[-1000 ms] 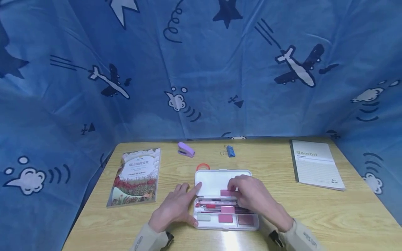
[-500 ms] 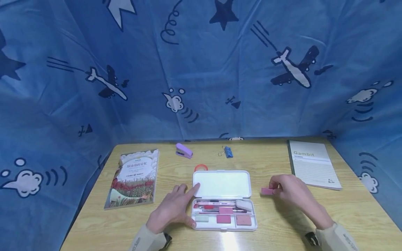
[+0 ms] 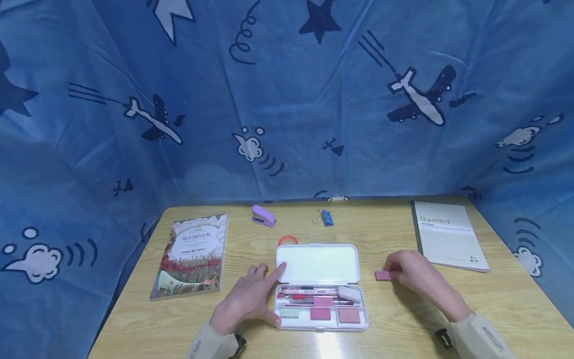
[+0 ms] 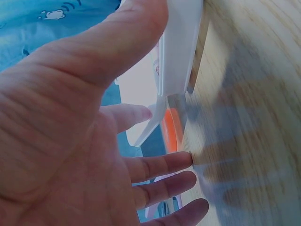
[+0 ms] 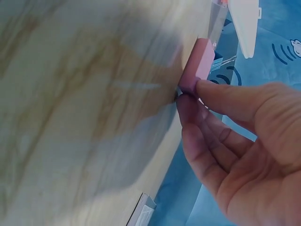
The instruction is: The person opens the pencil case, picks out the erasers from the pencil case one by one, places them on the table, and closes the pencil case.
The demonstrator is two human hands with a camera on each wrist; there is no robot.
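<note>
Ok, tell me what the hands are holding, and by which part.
The right hand pinches a pink eraser by its right end. The left hand holds nothing, resting against the pencil case.

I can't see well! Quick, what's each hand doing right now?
Left hand: open, fingers straight, resting against the white plastic pencil case.
Right hand: pinching a small pink rectangular eraser on the wooden table.

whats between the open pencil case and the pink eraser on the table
Only bare wooden table lies between the pencil case and the pink eraser, which the right hand pinches; the head view shows it.
</note>
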